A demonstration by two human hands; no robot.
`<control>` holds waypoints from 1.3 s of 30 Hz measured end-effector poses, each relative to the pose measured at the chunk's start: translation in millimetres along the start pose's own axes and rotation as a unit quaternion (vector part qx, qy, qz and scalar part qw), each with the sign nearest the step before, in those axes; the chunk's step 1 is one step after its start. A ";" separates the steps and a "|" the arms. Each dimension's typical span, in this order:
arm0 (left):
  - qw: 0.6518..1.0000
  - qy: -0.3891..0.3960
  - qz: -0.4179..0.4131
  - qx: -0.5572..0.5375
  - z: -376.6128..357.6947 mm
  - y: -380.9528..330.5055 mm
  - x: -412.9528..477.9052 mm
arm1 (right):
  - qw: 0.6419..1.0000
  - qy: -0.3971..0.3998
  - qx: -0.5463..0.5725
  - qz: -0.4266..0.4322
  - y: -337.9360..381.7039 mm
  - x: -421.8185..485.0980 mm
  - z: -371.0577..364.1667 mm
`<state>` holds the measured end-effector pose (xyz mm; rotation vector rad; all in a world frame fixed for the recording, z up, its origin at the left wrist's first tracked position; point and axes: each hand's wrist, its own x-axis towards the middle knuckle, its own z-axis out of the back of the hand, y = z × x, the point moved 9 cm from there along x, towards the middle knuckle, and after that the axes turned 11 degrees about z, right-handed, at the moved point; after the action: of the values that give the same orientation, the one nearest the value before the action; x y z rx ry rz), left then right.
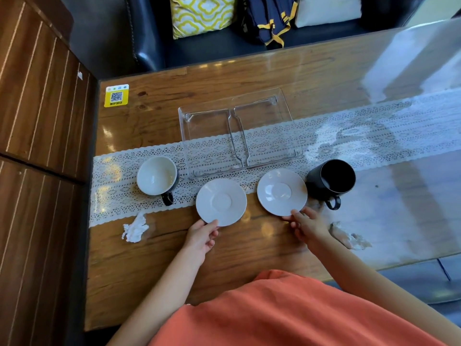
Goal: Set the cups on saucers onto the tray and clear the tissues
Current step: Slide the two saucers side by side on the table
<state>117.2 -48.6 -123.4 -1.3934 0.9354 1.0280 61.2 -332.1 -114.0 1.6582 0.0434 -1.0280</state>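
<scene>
Two white saucers lie side by side below a clear plastic tray point(289, 116) with two compartments. My left hand point(202, 237) grips the near rim of the left saucer point(221, 202). My right hand point(308, 224) pinches the near rim of the right saucer point(282, 192). A cup with a white inside and dark handle point(157, 177) stands on the lace runner to the left. A black mug point(331, 182) stands to the right of the saucers. One crumpled tissue point(136, 229) lies near the left edge, another tissue point(349, 237) lies right of my right hand.
A white lace runner point(374, 136) crosses the wooden table under glass. A yellow QR sticker point(116, 95) sits at the far left corner. Beyond the table stands a dark sofa with a patterned cushion point(202, 15) and a navy backpack point(269, 18). A wooden panel point(37, 121) flanks the left.
</scene>
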 end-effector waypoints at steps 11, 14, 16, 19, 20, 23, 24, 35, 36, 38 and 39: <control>0.999 -0.008 0.021 -0.025 -19.6 7.4 0.2 | 0.998 0.000 -0.068 0.020 6.9 13.8 3.0; 0.997 -0.004 0.007 0.072 -23.8 14.2 -2.7 | 0.996 0.001 -0.088 0.031 8.7 14.7 4.3; 0.995 -0.004 -0.008 0.101 -23.8 18.5 -3.0 | 0.994 0.005 -0.100 0.037 9.5 14.7 5.1; 0.995 -0.006 -0.013 0.097 -22.0 18.4 -3.0 | 0.991 0.009 -0.125 0.048 11.5 15.8 7.5; 0.996 -0.007 -0.015 0.089 -21.2 17.5 -2.7 | 0.989 0.010 -0.138 0.053 12.8 16.5 8.2; 0.997 -0.011 -0.020 0.069 -18.3 15.6 -2.7 | 0.984 0.009 -0.165 0.065 15.8 18.7 10.4; 0.998 -0.012 -0.019 0.067 -17.7 15.9 -2.9 | 0.983 0.008 -0.174 0.066 16.1 19.0 11.2; 0.996 -0.035 -0.028 0.082 -14.5 15.5 -5.4 | 0.978 -0.013 -0.201 0.049 8.1 16.1 18.6; 0.995 -0.036 -0.030 0.084 -14.4 15.3 -5.5 | 0.978 -0.012 -0.201 0.049 8.1 15.8 18.5; 0.995 -0.038 -0.034 0.091 -14.3 14.9 -5.6 | 0.978 -0.009 -0.200 0.051 8.3 15.4 17.8; 0.994 -0.038 -0.037 0.095 -14.2 14.7 -5.5 | 0.978 -0.007 -0.200 0.052 8.5 15.3 17.3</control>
<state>102.6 -63.9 -122.6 -1.2124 0.8949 0.9063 64.8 -356.2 -117.1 1.2737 0.1431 -0.8848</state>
